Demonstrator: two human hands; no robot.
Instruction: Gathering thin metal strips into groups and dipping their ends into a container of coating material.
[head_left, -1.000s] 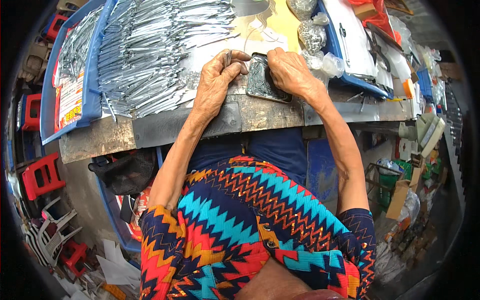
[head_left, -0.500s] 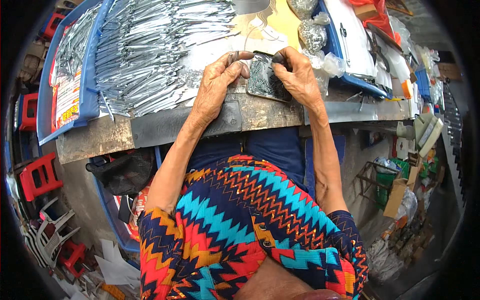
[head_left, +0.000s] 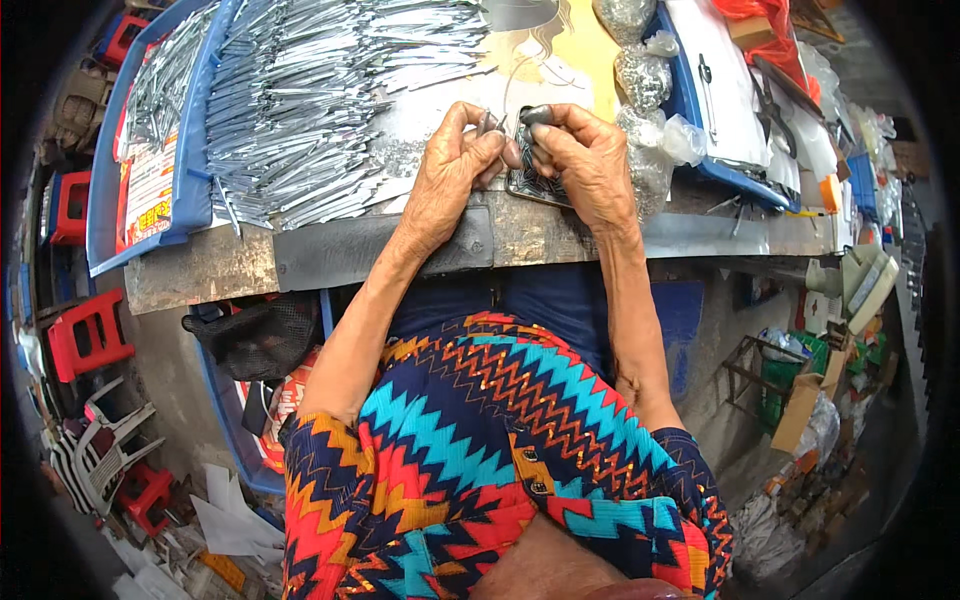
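My left hand (head_left: 460, 165) and my right hand (head_left: 588, 160) meet above a small dark-rimmed tray (head_left: 528, 190) of small metal pieces that look like screws. Both hands are closed in a pinch, fingertips almost touching. Dark coverings or stains show on some fingertips. Whatever lies between the fingers is too small to make out. My right hand hides most of the tray. Left of my left hand, a large pile of thin silvery metal rods (head_left: 310, 110) spreads over the worktable (head_left: 220, 270).
A blue tray (head_left: 195, 175) with more rods stands on the table's left. Clear bags of small parts (head_left: 640, 80) lie beyond my right hand, next to another blue tray (head_left: 740, 175) holding tools and paper. Red stools (head_left: 90, 335) stand on the floor at left.
My right hand has come up from the tray toward my left hand, now covering much of the tray. My left fingers have drawn into a pinch. The whole view has shifted slightly.
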